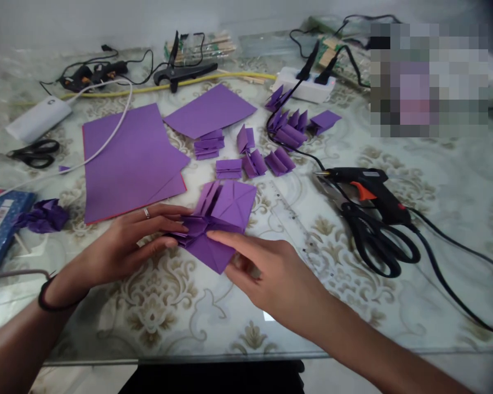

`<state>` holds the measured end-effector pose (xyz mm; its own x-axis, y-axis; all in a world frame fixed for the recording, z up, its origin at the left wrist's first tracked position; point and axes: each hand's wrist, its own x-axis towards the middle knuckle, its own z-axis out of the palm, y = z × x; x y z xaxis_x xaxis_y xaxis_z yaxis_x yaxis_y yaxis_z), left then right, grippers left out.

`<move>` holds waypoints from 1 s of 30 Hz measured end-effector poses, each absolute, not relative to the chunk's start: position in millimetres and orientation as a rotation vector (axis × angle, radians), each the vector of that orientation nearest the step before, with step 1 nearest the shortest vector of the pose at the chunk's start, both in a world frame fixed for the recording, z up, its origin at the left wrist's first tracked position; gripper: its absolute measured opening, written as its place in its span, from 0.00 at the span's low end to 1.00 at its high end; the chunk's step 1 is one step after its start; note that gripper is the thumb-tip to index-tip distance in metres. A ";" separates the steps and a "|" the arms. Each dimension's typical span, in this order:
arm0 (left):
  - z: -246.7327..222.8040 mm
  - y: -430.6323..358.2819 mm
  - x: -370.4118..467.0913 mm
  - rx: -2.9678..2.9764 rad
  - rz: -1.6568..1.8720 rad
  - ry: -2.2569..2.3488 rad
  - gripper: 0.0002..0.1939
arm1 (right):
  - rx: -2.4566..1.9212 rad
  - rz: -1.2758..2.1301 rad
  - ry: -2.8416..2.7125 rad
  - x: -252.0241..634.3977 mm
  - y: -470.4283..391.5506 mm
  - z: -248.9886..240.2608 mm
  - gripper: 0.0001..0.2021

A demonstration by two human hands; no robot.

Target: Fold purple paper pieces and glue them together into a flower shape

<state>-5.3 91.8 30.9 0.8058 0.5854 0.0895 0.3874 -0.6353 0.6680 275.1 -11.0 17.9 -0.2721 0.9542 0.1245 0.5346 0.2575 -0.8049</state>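
Observation:
Near the middle of the table, both hands are on a folded purple paper piece (pixel 230 205) with creased square flaps. My left hand (pixel 142 238) grips its left side, with folded layers between the fingers and thumb. At the centre fold presses the index finger of my right hand (pixel 263 262); its other fingers curl under the lower right flap and are partly hidden. Just beyond lie several small folded purple paper pieces (pixel 229 169). A stack of purple paper sheets (pixel 123 158), with red edges showing, lies beyond my left hand.
On the right, a black glue gun (pixel 373 189) lies above black-handled scissors (pixel 378 241), its cord trailing right. A clear ruler (pixel 291 216) lies beside my right hand. At the back are a white power strip (pixel 306 85) and black pliers (pixel 184 74). Crumpled purple paper (pixel 45 215) lies left.

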 end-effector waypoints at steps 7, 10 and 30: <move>46.0 78.4 8.6 2.099 0.363 0.821 0.14 | -1.244 0.808 -1.841 261.5 3.3 17.2 0.20; 50.2 67.7 17.0 1.967 0.410 0.991 0.19 | -1.239 0.644 -1.872 254.5 1.7 18.9 0.19; 51.2 57.2 28.1 2.001 0.477 1.214 0.31 | -1.273 0.150 -2.187 248.2 -6.3 16.1 0.15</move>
<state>28.1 57.2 51.2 0.4844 0.8729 -0.0578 0.5995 -0.2832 0.7486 248.2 -6.3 16.1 -0.3622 0.8227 0.4380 0.7553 0.5345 -0.3792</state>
